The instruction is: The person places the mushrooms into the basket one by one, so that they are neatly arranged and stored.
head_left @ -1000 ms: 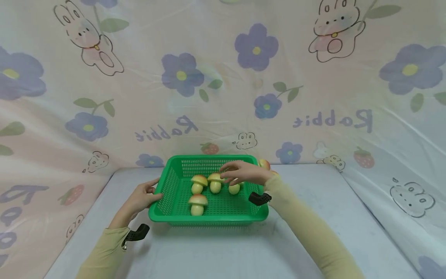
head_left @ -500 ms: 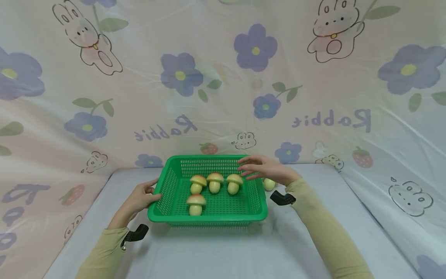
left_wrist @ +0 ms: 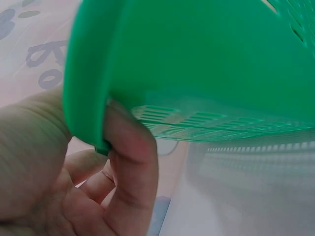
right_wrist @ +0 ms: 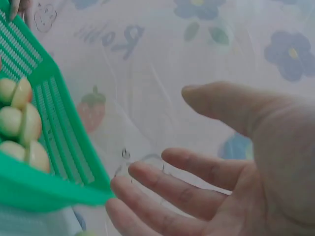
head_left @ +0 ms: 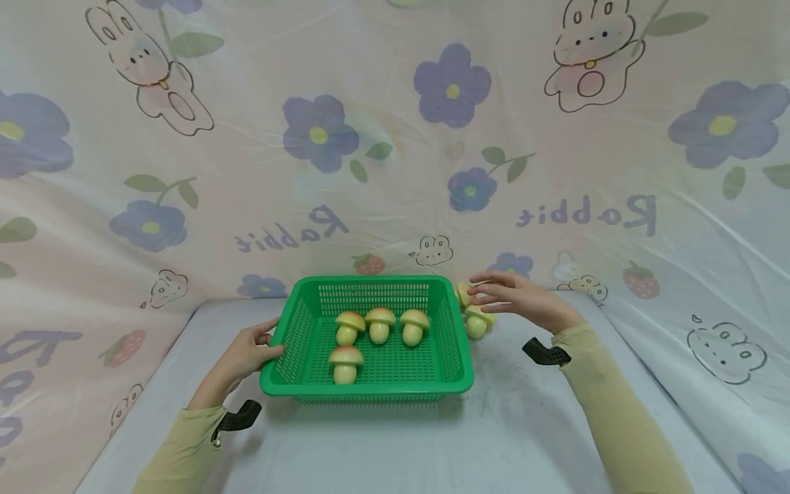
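A green plastic basket (head_left: 370, 390) with slotted walls holds several toy mushrooms with tan-red caps and pale stems. Three mushrooms (head_left: 379, 324) form a row toward its back, and another mushroom (head_left: 345, 363) is at the front left. My left hand (head_left: 247, 353) grips the basket's left rim; in the left wrist view, fingers (left_wrist: 133, 162) curl under the rim (left_wrist: 88, 88). To the right of the basket, my right hand (head_left: 524, 302) is raised with fingers spread and nothing in it. Its fingertips overlap the loose mushrooms (head_left: 478, 322) there in the head view.
The basket is on a table with a white cloth (head_left: 370, 453). A curtain (head_left: 382, 185) printed with rabbits and flowers hangs behind and at both sides. Loose mushrooms lie close against the basket's right wall, partly hidden by it and by my right hand.
My right hand has moved from over the basket out to the right, uncovering the third mushroom in the back row and the loose mushrooms outside. My left hand keeps its hold on the rim.
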A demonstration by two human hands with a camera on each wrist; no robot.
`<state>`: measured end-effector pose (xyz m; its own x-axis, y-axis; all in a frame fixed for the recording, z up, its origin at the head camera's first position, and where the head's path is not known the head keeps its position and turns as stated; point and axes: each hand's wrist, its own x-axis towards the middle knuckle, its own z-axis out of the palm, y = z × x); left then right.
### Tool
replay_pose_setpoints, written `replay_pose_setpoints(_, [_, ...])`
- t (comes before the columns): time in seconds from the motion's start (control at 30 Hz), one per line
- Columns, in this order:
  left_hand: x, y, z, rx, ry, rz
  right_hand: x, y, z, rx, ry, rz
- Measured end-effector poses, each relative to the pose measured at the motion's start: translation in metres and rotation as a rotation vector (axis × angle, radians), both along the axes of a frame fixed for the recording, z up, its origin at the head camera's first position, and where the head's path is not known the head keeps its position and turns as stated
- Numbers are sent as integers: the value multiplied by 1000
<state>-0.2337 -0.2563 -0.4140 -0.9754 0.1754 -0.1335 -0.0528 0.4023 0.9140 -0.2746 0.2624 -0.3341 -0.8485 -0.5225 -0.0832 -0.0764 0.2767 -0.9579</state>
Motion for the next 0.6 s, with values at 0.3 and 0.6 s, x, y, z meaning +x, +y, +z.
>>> replay_pose_setpoints(0.3, [1, 0, -1, 3, 9, 1, 5, 27, -15, 49, -36, -51])
replay_pose_setpoints(0.6, [1, 1, -1, 8, 8, 4, 1, 51, -48, 22, -111, -121])
